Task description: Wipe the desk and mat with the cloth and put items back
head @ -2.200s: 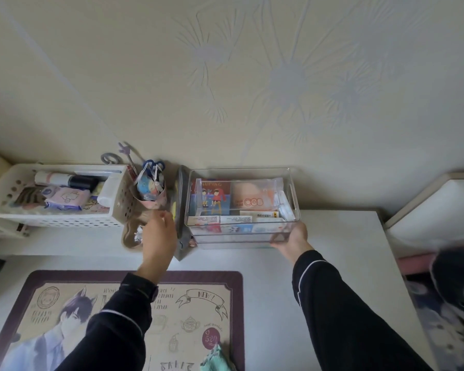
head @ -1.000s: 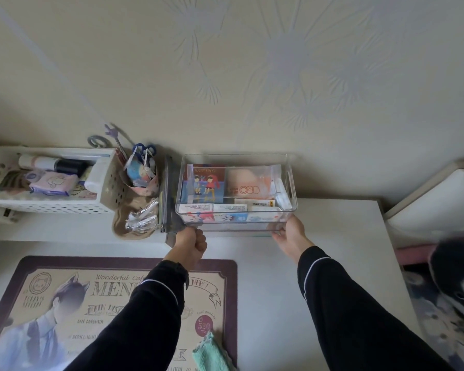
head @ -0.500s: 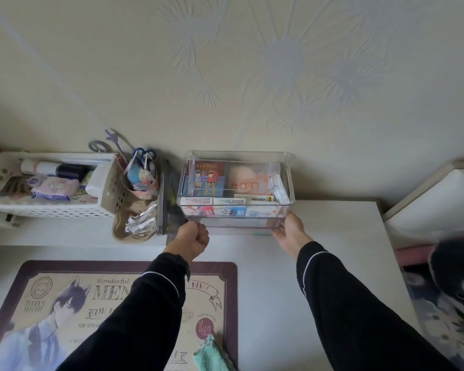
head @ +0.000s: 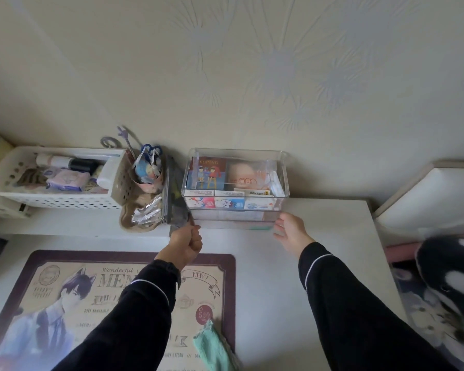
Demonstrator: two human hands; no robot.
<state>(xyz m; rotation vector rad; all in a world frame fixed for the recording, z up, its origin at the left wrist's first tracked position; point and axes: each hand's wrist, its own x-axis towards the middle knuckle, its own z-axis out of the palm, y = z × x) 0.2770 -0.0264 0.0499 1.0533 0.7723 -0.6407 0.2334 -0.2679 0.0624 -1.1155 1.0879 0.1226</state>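
A white desk [head: 265, 290] stands against a cream wall with a raised flower pattern. At the back of the desk, touching the wall, sits a clear box [head: 233, 216] of small cartons and cards.

Just left of the box a grey pouch [head: 175, 207] stands on edge. Its long axis runs from the front of the box back toward the wall, along the box's left side. It is wedged between the box and a pen cup [head: 148, 174]. Further left of the box a white basket [head: 51, 194] holds bottles and packets.

The left hand [head: 186, 243] is at the box's front left corner, fingers curled tight round the near end of the pouch. It is the nearer hand to the pouch and already holds it. Any further push would probably go straight away from the person, into that gap.

The right hand [head: 292, 231] is at the box's front right corner, fingers loose and slightly spread, holding nothing. Whether the fingertips touch the box wall I cannot tell.

The printed mat [head: 227, 285] lies in front of the box and to its left, under the left forearm. The teal cloth [head: 212, 349] lies crumpled on the mat's near right corner, well in front of the box, between the two sleeves, and neither hand touches it.
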